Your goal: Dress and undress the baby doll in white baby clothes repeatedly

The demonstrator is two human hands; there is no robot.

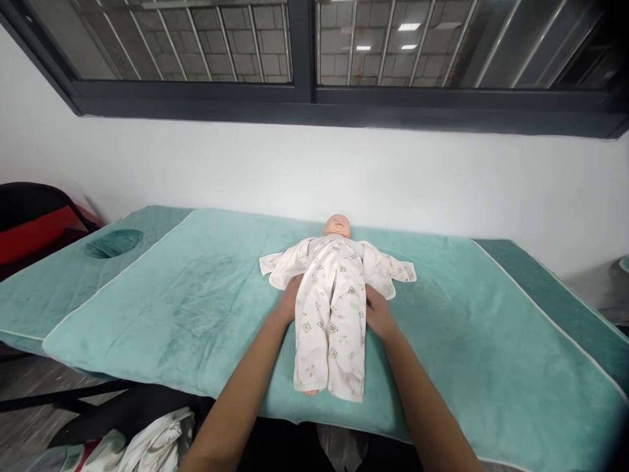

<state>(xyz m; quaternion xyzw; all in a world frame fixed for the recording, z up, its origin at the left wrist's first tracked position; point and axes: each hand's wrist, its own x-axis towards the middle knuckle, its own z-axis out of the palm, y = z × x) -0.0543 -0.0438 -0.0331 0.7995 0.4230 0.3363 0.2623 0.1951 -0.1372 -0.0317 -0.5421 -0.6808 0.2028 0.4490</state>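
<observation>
A baby doll [337, 225] lies on its back on the teal padded bed, its head toward the wall. It wears a white printed baby jacket [289, 261] with the sleeves spread to both sides. White baby trousers [314, 321] with small animal prints lie over its body and legs; a bit of foot shows at one cuff. My left hand [291, 300] is closed on the left edge of the trousers, its fingertips hidden under the cloth. On the opposite edge my right hand [377, 311] grips the trousers at about thigh height, fingers partly hidden.
The teal bed [206, 295] has a face hole [114, 243] at its left end. A white wall [314, 170] and dark window frame [304, 108] stand behind it. A black and red chair [39, 226] is at left. Crumpled clothes [157, 442] lie below the front edge.
</observation>
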